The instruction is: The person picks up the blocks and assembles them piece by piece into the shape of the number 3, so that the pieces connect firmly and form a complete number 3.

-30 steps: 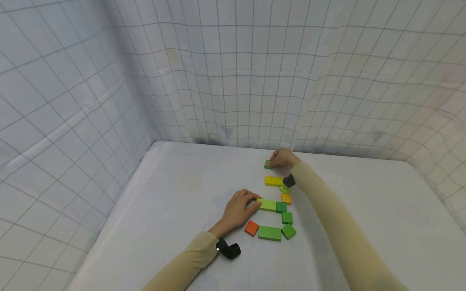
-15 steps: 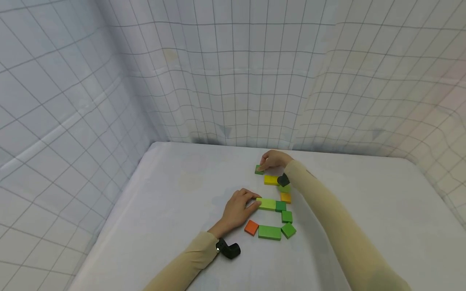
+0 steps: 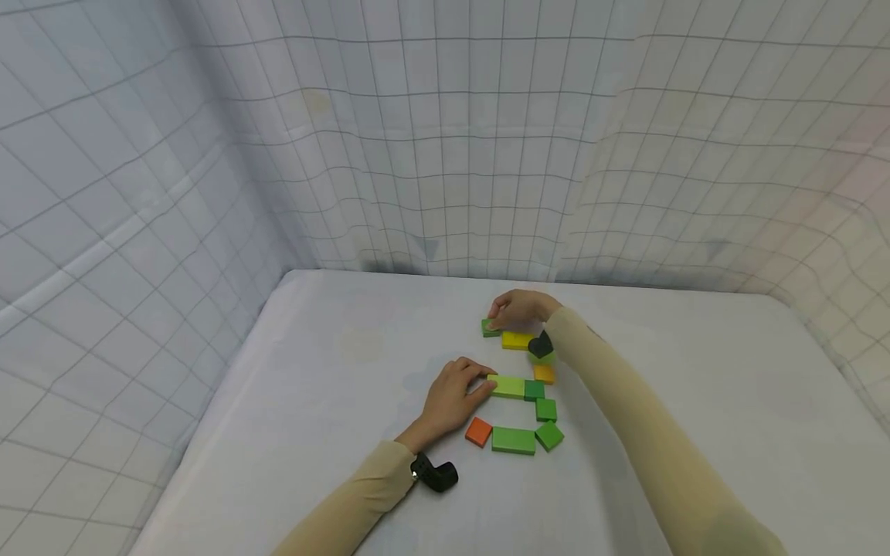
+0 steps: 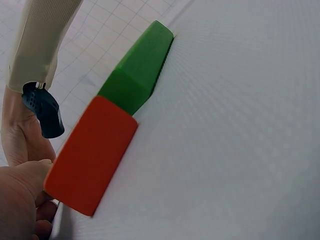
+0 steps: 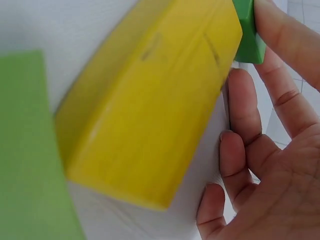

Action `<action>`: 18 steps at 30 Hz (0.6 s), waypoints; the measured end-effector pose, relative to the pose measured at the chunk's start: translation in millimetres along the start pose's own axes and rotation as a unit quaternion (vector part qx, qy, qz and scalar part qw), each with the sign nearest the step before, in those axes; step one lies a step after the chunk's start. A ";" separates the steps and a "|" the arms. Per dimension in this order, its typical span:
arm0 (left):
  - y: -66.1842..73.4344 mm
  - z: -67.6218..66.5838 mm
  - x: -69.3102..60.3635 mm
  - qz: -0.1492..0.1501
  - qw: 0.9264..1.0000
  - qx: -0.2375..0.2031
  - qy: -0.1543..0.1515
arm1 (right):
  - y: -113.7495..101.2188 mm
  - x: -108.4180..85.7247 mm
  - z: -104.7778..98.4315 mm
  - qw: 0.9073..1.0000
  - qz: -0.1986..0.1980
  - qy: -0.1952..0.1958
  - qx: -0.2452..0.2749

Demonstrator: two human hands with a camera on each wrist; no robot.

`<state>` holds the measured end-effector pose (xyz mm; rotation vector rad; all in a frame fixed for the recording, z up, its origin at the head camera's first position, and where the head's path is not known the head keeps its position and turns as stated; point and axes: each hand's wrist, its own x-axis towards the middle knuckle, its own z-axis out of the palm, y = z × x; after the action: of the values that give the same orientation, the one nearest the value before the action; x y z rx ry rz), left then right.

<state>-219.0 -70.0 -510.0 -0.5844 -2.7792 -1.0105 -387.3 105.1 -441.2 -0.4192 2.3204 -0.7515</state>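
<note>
In the head view my right hand [image 3: 523,310] pinches a small green block [image 3: 487,328] between thumb and finger, at the left end of a yellow block [image 3: 515,340]. The right wrist view shows that green block [image 5: 250,37] touching or very near the yellow block [image 5: 155,105]; the other fingers curl loosely. My left hand [image 3: 448,399] rests on the table, thumb and forefinger on either side of the left end of a long light green block [image 3: 507,387]. In the left wrist view its grip is hidden behind an orange-red block [image 4: 92,155].
Below the yellow block run a light green block [image 3: 541,357], an orange-yellow block [image 3: 545,374] and several green blocks. A long green block [image 3: 513,440] lies beside the orange-red one. White cloth covers the table [image 3: 334,432]; gridded curtains [image 3: 445,154] stand behind and at the sides.
My right hand has moved left and slightly nearer with the green block, from behind the yellow block to its left end. The left hand has stayed in place.
</note>
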 end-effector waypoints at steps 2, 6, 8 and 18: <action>0.0 -0.2 0.2 -0.001 1.000 -0.001 0.000 | 0.3 1.1 0.5 1.000 -0.003 -0.006 0.004; -0.1 -0.6 0.5 -0.003 1.000 -0.001 0.000 | 1.7 2.7 1.2 1.000 -0.015 -0.021 0.013; -0.3 -0.8 0.6 -0.002 1.000 -0.001 0.001 | 2.1 2.9 1.4 0.999 -0.022 -0.026 0.017; -0.4 -2.8 0.6 0.009 1.000 -0.004 0.007 | 1.8 -0.8 3.1 0.998 -0.044 -0.039 0.000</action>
<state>-219.7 -71.8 -507.9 -0.5996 -2.7541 -1.0185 -384.8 105.6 -443.8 -0.5435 2.2411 -0.7643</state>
